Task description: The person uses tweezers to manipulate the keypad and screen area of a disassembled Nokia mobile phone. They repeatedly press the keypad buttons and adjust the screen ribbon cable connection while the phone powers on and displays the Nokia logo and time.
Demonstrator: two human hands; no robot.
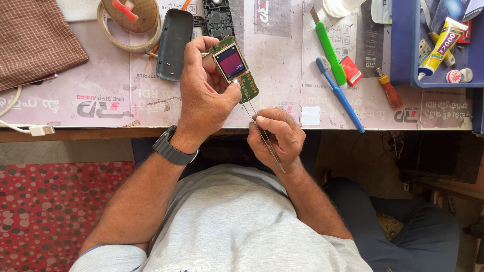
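The left hand (204, 95) holds a bare phone board (234, 68) above the table's near edge, fingers wrapped closed around its left side and thumb pressed on the lower part. The board's small screen (230, 63) is lit pink, and green circuit with keypad contacts shows below it. The right hand (277, 136) pinches metal tweezers (259, 128) between closed thumb and forefinger; the tips reach up to the board's lower end, at or touching it, though contact cannot be confirmed.

Progress, as judged: the phone is already stripped. Its dark back cover (174, 44) lies on the table toward the far edge, beside a black inner frame (218, 17) at the far edge itself. The board is out of its housing and the lit screen suggests it is powered. Fine work at the board's lower end appears to be in hand. Reassembly has not started: the cover and frame lie apart from the board.

Other items on the table (101, 100): a tape roll (131, 22) near the far edge at left, a green cutter (330, 50), a blue toothbrush (340, 93) and a small screwdriver (389, 90) to the right, and a blue tray (403, 45) at the far right corner holding a yellow glue tube (441, 43). A checked cloth (35, 40) lies at the far left corner.
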